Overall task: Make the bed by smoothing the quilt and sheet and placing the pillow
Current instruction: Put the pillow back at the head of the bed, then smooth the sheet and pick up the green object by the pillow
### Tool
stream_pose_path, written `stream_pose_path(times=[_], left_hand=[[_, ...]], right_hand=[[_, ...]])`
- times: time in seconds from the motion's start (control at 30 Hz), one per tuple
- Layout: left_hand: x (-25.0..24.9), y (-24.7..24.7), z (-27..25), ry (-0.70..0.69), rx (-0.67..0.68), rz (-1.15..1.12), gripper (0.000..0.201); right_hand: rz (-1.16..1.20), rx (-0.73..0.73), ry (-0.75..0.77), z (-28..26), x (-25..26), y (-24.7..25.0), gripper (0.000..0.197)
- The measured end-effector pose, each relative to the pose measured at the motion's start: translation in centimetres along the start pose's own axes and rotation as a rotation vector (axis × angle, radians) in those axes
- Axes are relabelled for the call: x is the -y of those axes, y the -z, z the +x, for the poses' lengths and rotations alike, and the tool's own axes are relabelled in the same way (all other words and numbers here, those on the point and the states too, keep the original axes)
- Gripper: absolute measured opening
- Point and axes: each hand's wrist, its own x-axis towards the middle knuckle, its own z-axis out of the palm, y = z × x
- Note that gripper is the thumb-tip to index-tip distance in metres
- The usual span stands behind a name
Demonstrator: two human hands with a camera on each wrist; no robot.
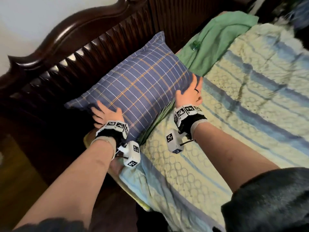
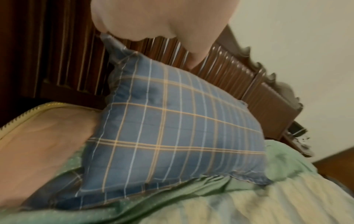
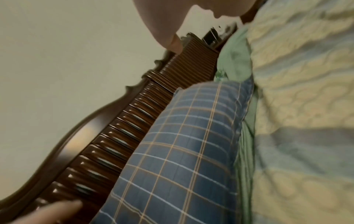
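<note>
A blue plaid pillow [image 1: 133, 87] lies slanted at the head of the bed against the dark wooden headboard [image 1: 75, 52]. My left hand [image 1: 107, 113] rests with spread fingers on the pillow's near left corner. My right hand [image 1: 190, 92] is at the pillow's near right edge with its fingers straight, holding nothing. The yellow and blue quilt [image 1: 234, 114] covers the bed to the right, wrinkled. A green sheet [image 1: 217, 39] is bunched beyond the pillow and shows under its edge [image 2: 191, 191]. The left wrist view shows the pillow [image 2: 172, 128] resting on the sheet and bare mattress [image 2: 38, 136].
A small green glassy object [image 1: 194, 45] lies on the green sheet near the headboard. The mattress's piped corner [image 1: 90, 139] is bare below my left wrist. Dark floor and furniture lie left of the bed. A dark cluttered area sits at the far right corner [image 1: 284, 14].
</note>
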Motion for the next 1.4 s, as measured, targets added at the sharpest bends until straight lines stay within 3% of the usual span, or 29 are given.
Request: stream_pose_path(times=[0.2, 0.33, 0.47, 0.63, 0.73, 0.87, 1.13, 1.3, 1.4], left_hand=[[-1.2, 4.4, -11.1, -0.186, 0.025, -0.012, 0.059], [-1.2, 4.3, -20.5, -0.425, 0.178, 0.055, 0.058], [-2.9, 4.9, -28.6, -0.533, 0.347, 0.070, 0.056], [-5.1, 5.8, -36.8, -0.935, 0.440, 0.120, 0.056], [-4.0, 5.3, -41.0, -1.089, 0.551, 0.186, 0.055], [-0.9, 4.1, -47.7, -1.288, 0.628, 0.260, 0.050], [8.7, 4.0, -66.1, -1.676, 0.863, 0.404, 0.044], [12.9, 3.6, -78.0, -1.879, 0.865, 0.466, 0.042], [16.0, 2.8, -87.0, -1.926, 0.836, 0.465, 0.037]], right_hand=[[-0.143, -0.087, 0.179, -7.4, -5.7, 12.8, 0.070], [-0.329, -0.095, 0.292, -13.0, -10.9, 20.1, 0.068], [-0.539, -0.098, 0.349, -17.7, -15.4, 24.9, 0.066], [-0.510, -0.284, 0.137, -21.2, -18.3, 29.6, 0.062], [-0.475, -0.354, 0.000, -24.8, -20.5, 31.7, 0.060], [-0.440, -0.461, -0.198, -31.9, -25.6, 34.2, 0.057], [-0.395, -0.608, -0.635, -48.2, -39.6, 42.2, 0.053], [-0.347, -0.716, -0.788, -57.3, -48.2, 47.4, 0.052], [-0.338, -0.748, -0.864, -63.8, -53.9, 51.1, 0.050]])
